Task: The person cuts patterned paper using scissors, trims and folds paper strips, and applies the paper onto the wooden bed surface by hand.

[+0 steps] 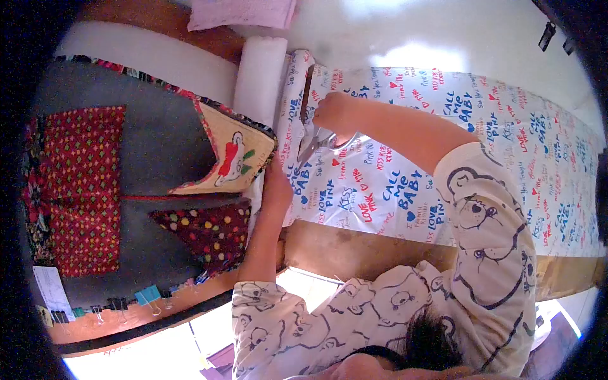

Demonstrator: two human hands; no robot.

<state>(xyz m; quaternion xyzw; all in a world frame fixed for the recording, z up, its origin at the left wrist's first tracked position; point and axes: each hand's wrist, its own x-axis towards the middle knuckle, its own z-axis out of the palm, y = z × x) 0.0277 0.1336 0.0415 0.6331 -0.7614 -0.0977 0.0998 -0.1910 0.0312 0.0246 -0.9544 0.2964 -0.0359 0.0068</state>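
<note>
"Right hand point(332, 114)?"

"Closed on silver metal scissors point(310, 149), just off centre toward 12 o'clock, blades aimed toward 8, by narrow gap in white sheet with red and blue lettering point(386, 166), spread toward 3."

"Left hand point(278, 180)?"

"Just off centre toward 10, near sheet's 9 o'clock edge; can't tell grip."

"Nearby?"

"Flat grey fabric panel with patterned patches point(161, 139) at 9; smooth white roll point(259, 73) at 11."

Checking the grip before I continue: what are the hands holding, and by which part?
The right hand holds scissors by the handles. The left hand is at the printed sheet's edge; whether it grips anything cannot be told.
</note>
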